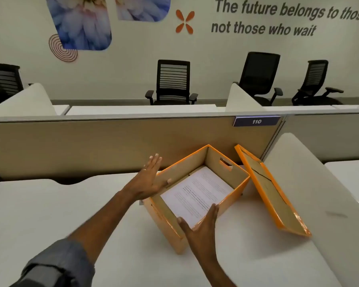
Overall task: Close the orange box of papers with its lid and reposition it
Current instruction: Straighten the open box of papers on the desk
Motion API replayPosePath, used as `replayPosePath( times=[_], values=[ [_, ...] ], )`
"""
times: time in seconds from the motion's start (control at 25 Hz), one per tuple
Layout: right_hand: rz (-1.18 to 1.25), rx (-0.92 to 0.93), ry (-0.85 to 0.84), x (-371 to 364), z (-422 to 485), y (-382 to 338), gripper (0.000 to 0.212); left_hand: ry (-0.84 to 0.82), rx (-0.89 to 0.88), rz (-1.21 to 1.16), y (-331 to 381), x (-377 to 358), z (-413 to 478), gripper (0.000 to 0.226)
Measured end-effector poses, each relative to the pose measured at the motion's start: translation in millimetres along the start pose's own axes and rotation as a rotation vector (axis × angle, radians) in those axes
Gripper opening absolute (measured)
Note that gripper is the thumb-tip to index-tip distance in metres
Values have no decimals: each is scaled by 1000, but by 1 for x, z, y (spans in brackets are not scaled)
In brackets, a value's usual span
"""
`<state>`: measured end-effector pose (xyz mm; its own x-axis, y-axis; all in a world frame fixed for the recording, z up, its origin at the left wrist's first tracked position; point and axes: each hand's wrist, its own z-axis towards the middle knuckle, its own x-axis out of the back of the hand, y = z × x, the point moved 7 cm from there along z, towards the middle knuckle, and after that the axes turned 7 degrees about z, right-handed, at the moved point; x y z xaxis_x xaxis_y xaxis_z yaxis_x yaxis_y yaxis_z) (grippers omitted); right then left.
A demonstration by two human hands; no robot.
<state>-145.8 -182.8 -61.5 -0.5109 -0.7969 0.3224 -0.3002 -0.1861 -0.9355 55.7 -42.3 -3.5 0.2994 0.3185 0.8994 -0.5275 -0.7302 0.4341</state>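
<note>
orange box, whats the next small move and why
Probably reach the right hand over for the lid: the box is open with papers showing, the lid leans on the divider beside it, and both hands are open against the box.

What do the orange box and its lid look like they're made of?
Orange box: probably cardboard, with dull brown inner walls, a punched handle slot and a glossy orange outer skin, perhaps laminated. Lid: seemingly the same, brown inside with an orange rim that shines and wrinkles at one corner.

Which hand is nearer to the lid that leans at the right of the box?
The right hand. It rests on the near side of the orange box, left of the lid. The left hand presses the box's far left side, farther away.
</note>
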Motion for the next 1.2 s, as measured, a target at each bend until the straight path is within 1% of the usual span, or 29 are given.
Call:
replayPosePath(
  times=[0.12,0.2,0.24,0.28,0.36,0.4,0.52,0.68,0.84,1.04,1.2],
  values=[
    [88,-36,-25,-15,6,11,132,-313,84,62,-38,-27,21,119],
    [173,-45,-1,-21,5,17,133,-457,161,-66,-59,-39,29,126],
    [215,-54,24,-21,3,20,134,-519,165,-132,-61,-46,29,128],
    [254,-62,34,-22,1,23,133,-562,138,-185,-63,-49,30,124],
    [306,-59,13,-28,-5,27,129,-599,35,-217,-61,-48,32,100],
    [319,-62,-2,-31,-8,31,128,-607,16,-224,-64,-45,32,93],
    [304,-57,-39,-33,-12,34,126,-574,-24,-217,-71,-37,26,90],
    [268,-19,-66,-18,-18,31,115,-510,-9,-223,-75,-37,5,101],
    [267,-19,-182,8,-25,32,109,-431,24,-229,-69,-32,-34,97],
    [190,-41,-413,45,-43,33,114,-223,56,-298,-38,-25,-115,91],
    [114,-49,-493,72,-70,37,120,-55,92,-368,-11,-42,-187,86]
  ],
)
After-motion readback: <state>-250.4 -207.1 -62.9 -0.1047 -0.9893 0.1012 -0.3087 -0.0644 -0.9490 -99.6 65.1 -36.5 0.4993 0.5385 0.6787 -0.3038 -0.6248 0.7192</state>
